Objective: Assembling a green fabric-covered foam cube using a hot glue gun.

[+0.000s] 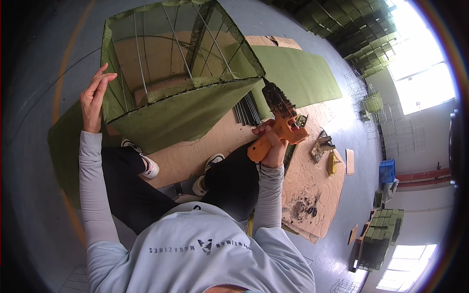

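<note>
- The green cloth box [183,105] sits at 11 o'clock.
- At 2 o'clock, the right hand [274,149] is wrapped round an orange glue gun [285,128], tip near the box's corner.
- The left hand [92,105], at 10 o'clock, is by the box's side; I can't tell if it grips.
- Best, I think: steady box, slow tip.
- Dark letters [205,246] mark the pale shirt [190,268] at 6 o'clock.

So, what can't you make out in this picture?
In the head view:
Right hand: some fingers hidden by the orange glue gun.
Nozzle tip: dark and small against the corner of the green-covered frame; contact unclear.
Green stack, top right: cut off by the upper edge.
Window: outdoors lost to glare.
</note>
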A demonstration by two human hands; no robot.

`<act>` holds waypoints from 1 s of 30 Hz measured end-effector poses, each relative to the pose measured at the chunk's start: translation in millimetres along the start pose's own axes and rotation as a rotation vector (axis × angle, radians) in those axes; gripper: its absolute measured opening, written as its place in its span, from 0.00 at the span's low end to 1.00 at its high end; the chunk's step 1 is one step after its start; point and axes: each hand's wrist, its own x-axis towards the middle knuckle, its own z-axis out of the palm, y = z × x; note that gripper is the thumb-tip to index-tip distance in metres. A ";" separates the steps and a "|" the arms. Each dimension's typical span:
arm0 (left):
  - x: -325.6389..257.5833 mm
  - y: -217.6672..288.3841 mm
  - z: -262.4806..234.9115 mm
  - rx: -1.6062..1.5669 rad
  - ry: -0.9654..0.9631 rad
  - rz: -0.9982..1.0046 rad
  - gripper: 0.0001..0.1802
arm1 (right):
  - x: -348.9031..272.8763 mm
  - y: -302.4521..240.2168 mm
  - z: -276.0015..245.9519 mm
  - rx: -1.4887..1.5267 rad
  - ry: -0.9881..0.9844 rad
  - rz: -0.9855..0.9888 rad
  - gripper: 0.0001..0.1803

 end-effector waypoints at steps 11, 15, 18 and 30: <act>0.3 1.6 0.3 0.004 -0.005 0.022 0.16 | -6.5 -5.2 9.5 -0.015 -0.034 0.024 0.12; -0.2 0.4 -0.7 0.010 -0.004 0.024 0.16 | -8.9 -3.3 12.4 0.015 -0.040 0.043 0.12; -0.1 -1.1 -0.2 -0.002 -0.002 0.012 0.16 | -10.6 -3.0 12.6 0.014 -0.041 0.029 0.12; -0.4 -1.4 -0.7 -0.007 -0.002 0.015 0.15 | -22.1 -3.4 24.9 0.025 -0.078 0.090 0.13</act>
